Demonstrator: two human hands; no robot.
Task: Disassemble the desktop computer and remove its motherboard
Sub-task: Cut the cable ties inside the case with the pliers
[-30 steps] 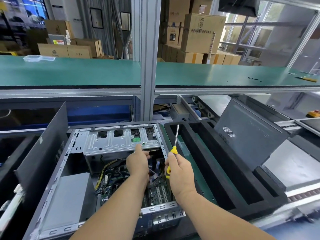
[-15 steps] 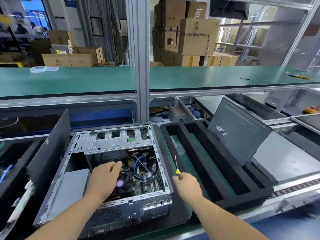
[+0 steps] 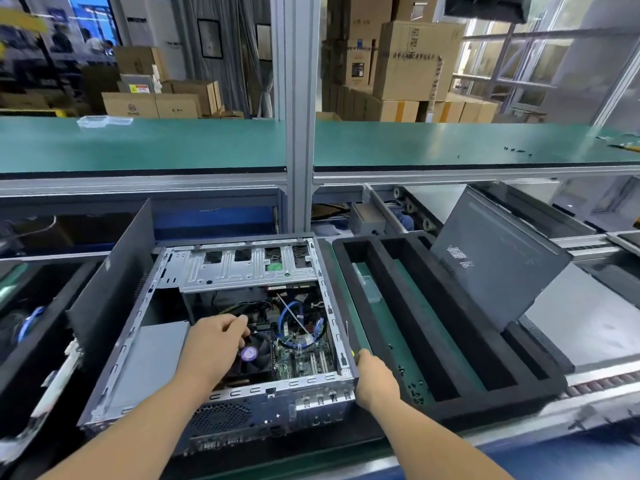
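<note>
**Open computer case, one hand inside, one at its right rim**

The grey metal desktop computer case [image 3: 221,341] lies on its side in the lower centre of the frame, its side panel off and its inside open to view. The green motherboard [image 3: 304,355] sits on the floor of the case, toward its right half, with blue cables [image 3: 294,317] looped above it. A black round cooler fan with a purple hub [image 3: 254,351] stands on the board's left part. A silver perforated drive cage [image 3: 249,268] spans the far end of the case.

The left hand [image 3: 211,344] reaches into the case from the lower left, its fingers [image 3: 239,322] curled at the far edge of the fan; whether they pinch anything there cannot be told. The right hand [image 3: 375,379] rests at the near right corner of the case, its fingers closed around a yellow-handled screwdriver [image 3: 349,341], whose thin shaft points up along the case's right rim.

Just right of the case lies a black foam tray with long slots [image 3: 519,375], small dark screws [image 3: 414,389] scattered on its green floor. A dark grey side panel [image 3: 495,268] leans tilted over the tray's far right. Another dark panel [image 3: 110,292] stands left of the case. A green table [image 3: 138,143] crosses the upper frame, with cardboard boxes [image 3: 415,60] stacked behind it.
</note>
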